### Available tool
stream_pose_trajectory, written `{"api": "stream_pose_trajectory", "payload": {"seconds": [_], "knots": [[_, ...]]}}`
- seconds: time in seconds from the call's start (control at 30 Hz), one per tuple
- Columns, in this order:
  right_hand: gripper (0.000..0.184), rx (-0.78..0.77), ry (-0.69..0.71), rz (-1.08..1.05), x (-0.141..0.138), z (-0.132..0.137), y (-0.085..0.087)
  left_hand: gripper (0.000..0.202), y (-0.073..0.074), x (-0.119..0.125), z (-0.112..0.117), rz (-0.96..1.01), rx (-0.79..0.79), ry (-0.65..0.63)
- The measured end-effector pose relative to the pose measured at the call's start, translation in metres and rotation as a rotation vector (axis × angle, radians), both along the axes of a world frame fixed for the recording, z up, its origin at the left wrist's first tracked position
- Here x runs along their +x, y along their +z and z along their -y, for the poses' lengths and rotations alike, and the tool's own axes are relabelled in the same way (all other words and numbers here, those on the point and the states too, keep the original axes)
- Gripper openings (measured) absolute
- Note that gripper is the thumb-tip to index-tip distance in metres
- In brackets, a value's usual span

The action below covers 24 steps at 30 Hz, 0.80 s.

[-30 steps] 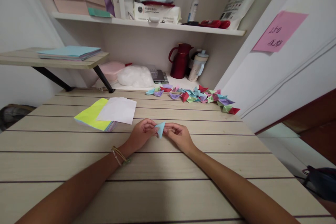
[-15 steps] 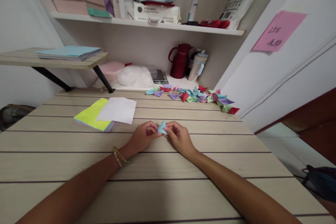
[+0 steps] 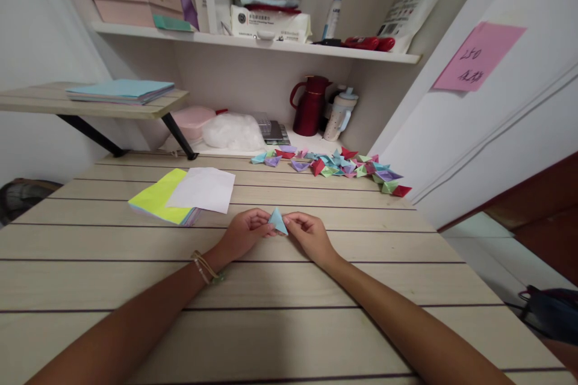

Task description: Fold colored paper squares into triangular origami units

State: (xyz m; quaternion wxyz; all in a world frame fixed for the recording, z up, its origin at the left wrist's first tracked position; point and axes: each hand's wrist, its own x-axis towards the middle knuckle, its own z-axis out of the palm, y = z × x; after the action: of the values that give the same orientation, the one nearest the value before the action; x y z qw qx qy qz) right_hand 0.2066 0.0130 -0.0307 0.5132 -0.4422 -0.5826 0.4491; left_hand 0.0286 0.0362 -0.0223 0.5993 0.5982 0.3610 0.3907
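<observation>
A small light-blue folded paper (image 3: 279,222), triangular in outline, is held between my two hands over the middle of the table. My left hand (image 3: 247,231) pinches its left side, thumb in front and fingers behind. At its right edge, the thumb and fingertips of my right hand (image 3: 309,237) are closed on the paper. Farther back lie many small folded paper boats (image 3: 336,162) in blue, red, purple, green and pink. To the left, a white sheet (image 3: 201,189) partly covers a stack of coloured paper with yellow on top (image 3: 156,197).
A small raised shelf (image 3: 27,99) at the left bears a blue-topped paper stack (image 3: 121,90). Behind the table stand a dark red jug (image 3: 309,107) and a pale tumbler (image 3: 340,114). A wall shelf (image 3: 253,43) with boxes and a spray bottle hangs above.
The blue paper has turned a little between my fingers and shows a broader triangular face. My right thumb has shifted slightly towards its right edge.
</observation>
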Motion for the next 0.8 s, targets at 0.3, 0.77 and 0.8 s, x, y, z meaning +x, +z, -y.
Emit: {"api": "stream_pose_trajectory", "payload": {"seconds": [0.3,0.77,0.8], "knots": [[0.021,0.000,0.095,-0.042,-0.003,0.005,0.002,0.027,0.002,-0.002,-0.001,-0.003,-0.030,-0.048],[0.015,0.463,-0.091,0.377,-0.001,0.014,0.008,0.030,0.005,0.000,0.002,-0.049,-0.111,-0.181],[0.015,0.455,-0.084,0.383,-0.002,0.014,0.008,0.029,0.005,0.000,0.002,-0.038,-0.118,-0.170]]}}
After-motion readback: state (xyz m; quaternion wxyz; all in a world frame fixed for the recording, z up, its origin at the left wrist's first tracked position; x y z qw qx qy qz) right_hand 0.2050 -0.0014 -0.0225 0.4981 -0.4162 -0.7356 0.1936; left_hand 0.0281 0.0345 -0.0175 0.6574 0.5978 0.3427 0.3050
